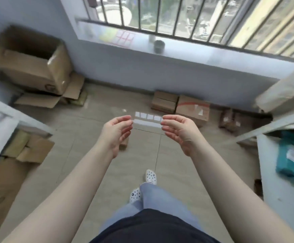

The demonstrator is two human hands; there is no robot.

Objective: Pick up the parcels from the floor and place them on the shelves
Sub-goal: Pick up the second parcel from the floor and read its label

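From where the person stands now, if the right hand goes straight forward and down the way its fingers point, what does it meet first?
Probably the box with red tape on the floor below the window wall. The right hand is empty and open, and nothing shows between them, though depth is unclear in this single view.

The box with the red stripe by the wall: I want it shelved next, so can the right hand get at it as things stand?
Probably yes: the right hand is empty, and bare floor lies before the box with the red stripe.
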